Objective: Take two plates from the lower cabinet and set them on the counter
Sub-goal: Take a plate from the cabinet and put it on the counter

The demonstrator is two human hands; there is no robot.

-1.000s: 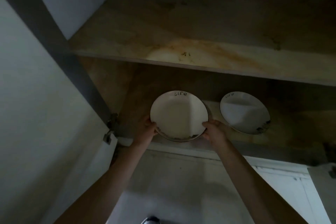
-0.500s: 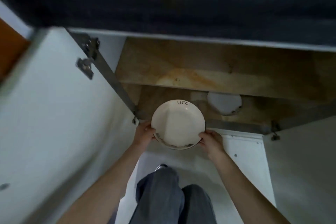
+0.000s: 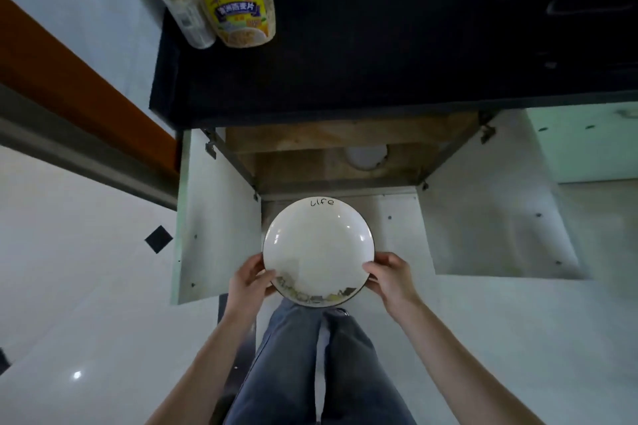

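A white plate [image 3: 317,248] with a dark rim and the word "life" on its far edge is held level in front of the open lower cabinet [image 3: 331,162]. My left hand [image 3: 248,281] grips its near left rim and my right hand [image 3: 390,278] grips its near right rim. A second white plate [image 3: 366,157] lies on the cabinet's bottom shelf, partly hidden under the upper shelf. The black counter [image 3: 379,55] spans the top of the view above the cabinet.
A jar with a yellow label [image 3: 236,0] and a clear bottle [image 3: 183,0] stand at the counter's left end. Both white cabinet doors [image 3: 217,217] [image 3: 490,217] hang open at either side. My legs in jeans [image 3: 317,362] are below the plate, over a white tiled floor.
The plate has come out of the cabinet and toward me in both hands. My view has risen, so the counter top and its jars now show. The second plate stays on the shelf.
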